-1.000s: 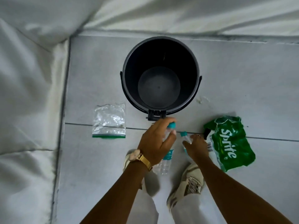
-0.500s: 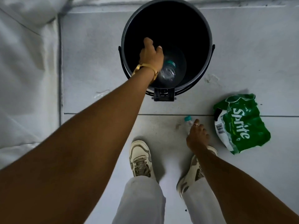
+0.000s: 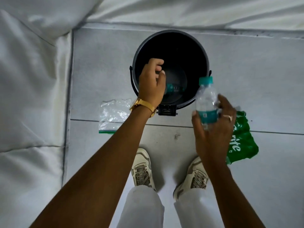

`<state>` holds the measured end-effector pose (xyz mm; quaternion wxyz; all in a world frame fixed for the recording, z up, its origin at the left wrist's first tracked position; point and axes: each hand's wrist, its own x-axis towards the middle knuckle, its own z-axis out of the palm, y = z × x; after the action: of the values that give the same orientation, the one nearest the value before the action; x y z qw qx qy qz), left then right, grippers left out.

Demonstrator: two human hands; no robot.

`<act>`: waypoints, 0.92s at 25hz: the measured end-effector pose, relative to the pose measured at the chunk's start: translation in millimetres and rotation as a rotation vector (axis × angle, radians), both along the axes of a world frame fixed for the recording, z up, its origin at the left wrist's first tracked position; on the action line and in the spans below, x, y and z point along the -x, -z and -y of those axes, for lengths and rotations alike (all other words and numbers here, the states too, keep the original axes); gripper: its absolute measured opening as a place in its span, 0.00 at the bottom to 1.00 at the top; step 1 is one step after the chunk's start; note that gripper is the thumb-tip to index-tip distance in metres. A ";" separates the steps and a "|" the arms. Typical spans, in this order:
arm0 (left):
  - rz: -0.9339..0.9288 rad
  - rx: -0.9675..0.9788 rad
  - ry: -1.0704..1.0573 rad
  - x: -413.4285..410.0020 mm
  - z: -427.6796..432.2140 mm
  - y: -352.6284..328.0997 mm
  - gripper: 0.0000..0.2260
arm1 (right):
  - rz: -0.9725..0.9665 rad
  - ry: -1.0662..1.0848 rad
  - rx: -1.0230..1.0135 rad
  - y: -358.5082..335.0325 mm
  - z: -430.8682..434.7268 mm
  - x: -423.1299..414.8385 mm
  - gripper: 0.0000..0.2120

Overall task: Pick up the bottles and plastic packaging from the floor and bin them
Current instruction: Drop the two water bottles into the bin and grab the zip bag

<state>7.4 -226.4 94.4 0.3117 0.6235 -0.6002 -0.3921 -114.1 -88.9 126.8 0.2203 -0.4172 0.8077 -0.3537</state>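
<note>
A black bin (image 3: 199, 51) stands open on the grey floor. One clear bottle with a teal label (image 3: 174, 89) lies at its bottom. My left hand (image 3: 152, 83) hangs over the bin's left rim, fingers loosely curled and holding nothing. My right hand (image 3: 213, 130) grips a second clear bottle with a teal cap (image 3: 205, 102), held upright in front of the bin's right rim. A clear zip bag with a green strip (image 3: 113, 115) lies on the floor left of the bin. A green Sprite wrapper (image 3: 241, 142) lies to the right, partly hidden by my right hand.
White padded fabric (image 3: 29, 96) covers the left side and the far edge behind the bin. My two pale sneakers (image 3: 143, 170) stand on the tiles just in front of the bin. A floor seam runs across below the bin's pedal (image 3: 167, 110).
The first bottle left my left hand and now lies in the bin; that hand has drawn back to the rim. My right hand lifted the second bottle off the floor towards the bin.
</note>
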 end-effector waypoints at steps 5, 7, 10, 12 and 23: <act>0.061 0.069 0.025 -16.0 2.4 -4.6 0.11 | -0.120 -0.238 -0.314 21.1 111.5 -17.0 0.29; 0.093 0.087 0.020 -24.6 3.7 0.5 0.11 | -0.138 -0.311 -0.474 44.4 139.2 -24.4 0.32; 0.182 0.133 -0.025 -38.9 0.7 12.0 0.12 | -0.242 -0.331 -0.627 63.7 147.5 -30.2 0.35; 0.249 0.131 -0.119 -54.8 -5.1 25.5 0.16 | -0.307 -0.311 -0.544 65.5 140.0 -38.9 0.32; 0.481 -0.950 -0.480 -161.0 -85.7 155.9 0.51 | -0.238 -0.621 0.062 49.2 94.3 -145.7 0.16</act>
<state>168.4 -140.8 -61.5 -0.0669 0.8850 -0.2545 -0.3841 31.6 -183.2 77.6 0.2090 -0.6883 0.6509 -0.2427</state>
